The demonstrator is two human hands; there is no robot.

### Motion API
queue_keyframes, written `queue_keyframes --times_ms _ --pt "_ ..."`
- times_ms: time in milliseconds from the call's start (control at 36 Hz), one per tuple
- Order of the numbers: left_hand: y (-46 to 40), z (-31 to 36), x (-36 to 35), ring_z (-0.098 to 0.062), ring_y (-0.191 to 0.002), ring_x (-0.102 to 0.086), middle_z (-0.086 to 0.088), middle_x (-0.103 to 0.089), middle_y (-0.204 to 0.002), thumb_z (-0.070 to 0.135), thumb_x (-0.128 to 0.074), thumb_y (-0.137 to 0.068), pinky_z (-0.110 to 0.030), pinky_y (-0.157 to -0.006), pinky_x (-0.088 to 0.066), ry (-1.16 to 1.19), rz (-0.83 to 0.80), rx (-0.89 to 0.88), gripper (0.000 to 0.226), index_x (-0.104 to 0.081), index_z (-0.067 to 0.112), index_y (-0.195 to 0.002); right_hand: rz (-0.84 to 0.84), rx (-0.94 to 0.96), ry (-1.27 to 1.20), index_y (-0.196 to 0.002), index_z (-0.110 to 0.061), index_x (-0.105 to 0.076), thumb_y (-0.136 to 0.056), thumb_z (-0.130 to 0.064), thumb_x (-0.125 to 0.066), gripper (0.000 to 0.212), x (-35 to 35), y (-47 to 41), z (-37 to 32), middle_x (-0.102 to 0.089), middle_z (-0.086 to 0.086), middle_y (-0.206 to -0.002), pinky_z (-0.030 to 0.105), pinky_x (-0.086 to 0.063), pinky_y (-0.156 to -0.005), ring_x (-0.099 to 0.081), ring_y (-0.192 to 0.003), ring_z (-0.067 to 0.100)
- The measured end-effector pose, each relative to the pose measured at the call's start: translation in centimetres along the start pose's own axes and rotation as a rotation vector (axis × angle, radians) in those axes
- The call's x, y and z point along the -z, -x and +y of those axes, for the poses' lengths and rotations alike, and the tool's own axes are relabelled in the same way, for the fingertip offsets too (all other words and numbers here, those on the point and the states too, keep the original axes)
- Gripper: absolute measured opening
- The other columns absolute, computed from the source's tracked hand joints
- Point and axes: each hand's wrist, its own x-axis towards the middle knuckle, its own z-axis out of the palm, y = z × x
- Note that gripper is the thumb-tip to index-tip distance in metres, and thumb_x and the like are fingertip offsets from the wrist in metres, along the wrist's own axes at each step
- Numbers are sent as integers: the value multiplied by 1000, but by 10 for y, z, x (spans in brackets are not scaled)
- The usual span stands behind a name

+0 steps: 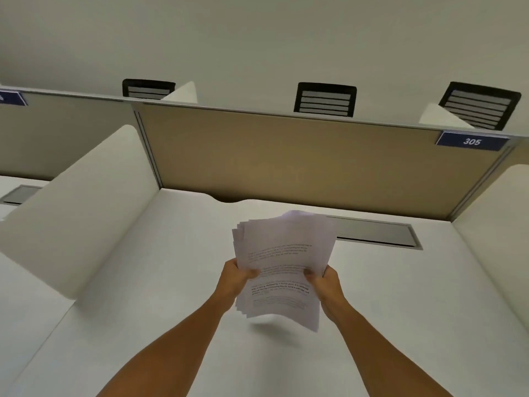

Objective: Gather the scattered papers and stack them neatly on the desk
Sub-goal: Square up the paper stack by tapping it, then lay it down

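A bundle of several printed white papers is held up above the white desk, tilted, with its edges fanned unevenly at the top left. My left hand grips the bundle's left edge, thumb on the front sheet. My right hand grips the right edge the same way. The bundle's lower end hangs free over the desk and casts a shadow below it. No loose sheet shows on the desk.
A tan partition closes the back of the desk, with a blue "305" label at its top right. White side dividers stand left and right. A grey cable tray lies behind the papers. Black chair backs show beyond.
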Motion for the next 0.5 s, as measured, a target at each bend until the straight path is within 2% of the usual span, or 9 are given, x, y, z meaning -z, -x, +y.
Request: queue_keyframes --times_ms 111,250,417,500 --pt "3 0 -17 -26 -93 -71 4 -76 -98 20 -77 -64 -39 -76 -60 -16 -38 -13 39 -71 24 -102 18 11 -12 -108 -21 -69 -91 -10 -67 20 22 4 7 -76 2 -102 28 -58 -68 -72 -93 23" --pt "5 -3 -32 -24 -96 -70 5 -77 -96 13 -78 -70 -39 -83 -57 -27 -42 -9 29 -74 26 -96 27 45 -34 -112 -14 -70 -92 -5 -66 23 41 5 14 -76 7 -105 46 -60 -87 -71 -98 29" --pt "7 -5 -47 -24 -98 -69 2 -78 -96 14 -77 -64 -33 -80 -55 10 -77 -12 32 -76 29 -93 42 74 -46 -113 -15 -69 -91 -5 -66 24 57 8 18 -76 7 -105 50 -58 -90 -70 -99 30" --pt "5 -9 -51 -27 -103 -67 -1 -76 -103 9 -76 -72 -42 -89 -55 0 -105 -29 36 -73 23 -105 41 74 -40 -112 -16 -69 -92 -6 -66 23 63 9 21 -76 7 -105 52 -58 -91 -70 -99 31"
